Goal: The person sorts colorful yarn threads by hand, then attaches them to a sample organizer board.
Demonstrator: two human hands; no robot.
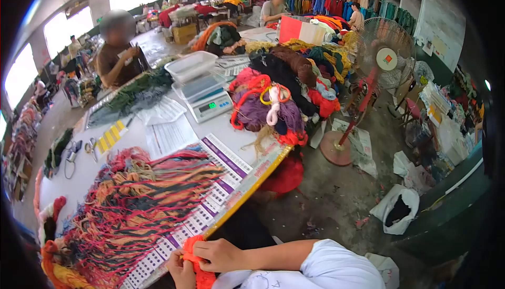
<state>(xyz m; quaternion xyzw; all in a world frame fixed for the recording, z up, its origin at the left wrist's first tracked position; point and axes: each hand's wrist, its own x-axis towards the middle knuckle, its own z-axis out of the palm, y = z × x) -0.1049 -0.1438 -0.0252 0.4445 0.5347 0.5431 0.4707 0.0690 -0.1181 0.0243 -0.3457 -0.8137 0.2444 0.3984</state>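
At the near table edge, a bright orange bundle of yarn (195, 248) is pinched between my two hands. My right hand (218, 255) closes over its upper side, the forearm coming in from a white sleeve. My left hand (181, 271) grips the bundle from the left, its fingertips close to those of my right. Part of the bundle hangs below the hands toward my lap. Just beyond them, pink, orange and dark yarn strands (152, 189) lie spread across printed cards (210, 203) with rows of dark dots.
A digital scale (210, 107) carries a clear plastic tub (190, 66). Beside it rises a pile of yarn skeins (268, 102). Scissors (91, 147) and a printed sheet (171, 134) lie farther left. A standing fan (386, 57) is on the right. A person (117, 52) stands across the table.
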